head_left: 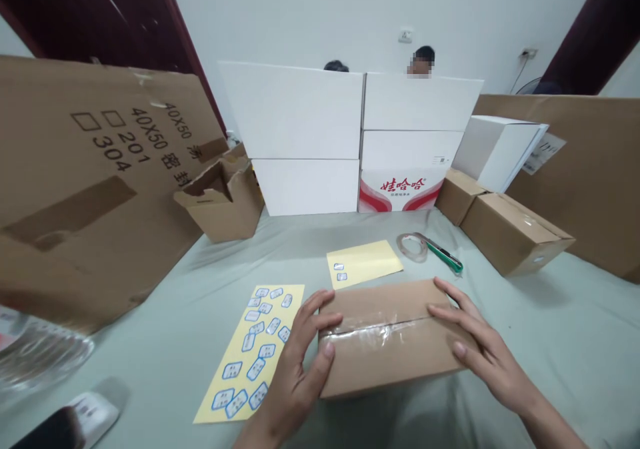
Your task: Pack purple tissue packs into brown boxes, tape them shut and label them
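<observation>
"What is found at the far left?"

"A large printed cardboard sheet (100, 189) is leaned at nine o'clock, and a small open carton (220, 199) is set near ten o'clock. A yellow label sheet (250, 355) is laid on the pale green cloth (150, 342) at seven o'clock."

"And the carton at the centre?"

"A small brown carton (390, 342), taped along its seam, is held at six o'clock, just beside the label sheet. The left hand (295, 369) is spread against its left end and the right hand (480, 345) against its right end; nothing is pinched."

"How would it handle?"

"It is judged light and stiff, with slick tape on top. Hold is best taken at the ends."

"What is placed further right?"

"A small yellow sheet (363, 262), a tape roll (413, 247) and a green utility knife (445, 254) are laid near twelve o'clock, and brown cartons (515, 232) are set at two o'clock."
</observation>
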Demonstrator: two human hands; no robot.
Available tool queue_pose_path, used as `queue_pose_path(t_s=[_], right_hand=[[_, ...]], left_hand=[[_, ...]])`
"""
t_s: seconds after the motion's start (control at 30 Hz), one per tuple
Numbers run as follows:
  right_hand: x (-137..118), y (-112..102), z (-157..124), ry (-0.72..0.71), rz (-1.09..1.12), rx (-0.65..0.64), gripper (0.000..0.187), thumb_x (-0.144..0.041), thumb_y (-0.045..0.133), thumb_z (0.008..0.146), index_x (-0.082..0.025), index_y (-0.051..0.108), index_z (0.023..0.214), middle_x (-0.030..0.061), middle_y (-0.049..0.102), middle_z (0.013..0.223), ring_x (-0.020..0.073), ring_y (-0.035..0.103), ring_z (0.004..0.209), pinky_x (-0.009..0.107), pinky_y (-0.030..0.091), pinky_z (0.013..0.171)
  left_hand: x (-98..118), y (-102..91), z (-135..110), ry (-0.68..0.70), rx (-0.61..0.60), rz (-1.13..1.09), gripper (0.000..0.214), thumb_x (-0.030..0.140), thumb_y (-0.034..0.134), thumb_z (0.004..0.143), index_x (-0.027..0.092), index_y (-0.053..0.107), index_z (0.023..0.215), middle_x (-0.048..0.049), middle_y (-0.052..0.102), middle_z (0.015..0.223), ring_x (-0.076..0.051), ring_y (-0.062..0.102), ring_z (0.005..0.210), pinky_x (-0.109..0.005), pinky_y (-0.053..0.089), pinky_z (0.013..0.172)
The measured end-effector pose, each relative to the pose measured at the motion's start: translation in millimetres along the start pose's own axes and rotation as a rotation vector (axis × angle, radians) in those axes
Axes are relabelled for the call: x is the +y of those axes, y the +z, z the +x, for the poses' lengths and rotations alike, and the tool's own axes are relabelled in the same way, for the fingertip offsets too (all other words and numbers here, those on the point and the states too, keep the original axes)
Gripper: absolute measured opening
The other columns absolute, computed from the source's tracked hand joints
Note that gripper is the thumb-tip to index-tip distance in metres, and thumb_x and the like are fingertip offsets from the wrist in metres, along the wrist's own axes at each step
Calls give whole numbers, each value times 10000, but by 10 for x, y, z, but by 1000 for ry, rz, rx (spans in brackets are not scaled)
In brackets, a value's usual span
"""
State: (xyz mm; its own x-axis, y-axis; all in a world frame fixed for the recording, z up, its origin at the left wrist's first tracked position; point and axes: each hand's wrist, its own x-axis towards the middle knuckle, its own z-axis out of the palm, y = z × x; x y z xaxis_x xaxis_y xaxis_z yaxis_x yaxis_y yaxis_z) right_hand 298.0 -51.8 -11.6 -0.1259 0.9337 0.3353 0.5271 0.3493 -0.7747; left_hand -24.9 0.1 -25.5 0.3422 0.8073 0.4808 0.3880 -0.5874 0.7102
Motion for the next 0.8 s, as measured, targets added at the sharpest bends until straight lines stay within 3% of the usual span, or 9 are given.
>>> queue_pose_path(t_s=[0.1,0.2,0.3,0.47,0.63,0.8], right_hand=[[162,-187,201,-3,-11,29,409,-517,412,968,-287,631,1227,82,476,1486,301,462,1357,427,467,1046],[509,-390,639,67,-213,123,392,-498,449,963,-245,631,1200,103,664,1247,282,616,1173,438,508,993],[955,-453,1119,92,-325,97,348,-455,544,936,-208,657,1153,121,669,1195,284,624,1128,488,483,1004],[1510,-308,1531,87,-448,27,354,-362,605,940,-180,586,1243,101,558,1333,262,546,1207,521,445,1019],[1627,-231,1616,100,-441,-41,354,-353,610,935,-189,587,1248,102,515,1389,280,504,1256,542,408,1050],[1321,-333,1551,79,-273,-116,271,-377,609,927,-164,634,1093,92,607,1236,253,559,1164,506,438,1008]], left_hand=[[88,-79,109,146,23,224,309,196,456,915,273,555,1197,-64,584,1379,-280,352,1436,-598,314,1157],[294,-139,272,430,-46,399,391,100,464,828,204,576,1188,-79,692,1229,-230,561,1276,-464,386,1156],[498,-123,380,553,-199,516,460,57,471,797,122,565,1242,-115,690,1248,-220,631,1197,-320,544,1006],[558,-36,393,510,-256,610,454,64,480,833,103,542,1281,-134,667,1286,-243,638,1196,-312,598,915],[514,-43,409,485,-263,565,427,49,488,834,110,552,1252,-139,677,1254,-225,633,1199,-310,561,984],[515,-64,452,454,-258,517,434,48,504,817,136,551,1240,-123,680,1236,-213,631,1196,-297,548,994]])
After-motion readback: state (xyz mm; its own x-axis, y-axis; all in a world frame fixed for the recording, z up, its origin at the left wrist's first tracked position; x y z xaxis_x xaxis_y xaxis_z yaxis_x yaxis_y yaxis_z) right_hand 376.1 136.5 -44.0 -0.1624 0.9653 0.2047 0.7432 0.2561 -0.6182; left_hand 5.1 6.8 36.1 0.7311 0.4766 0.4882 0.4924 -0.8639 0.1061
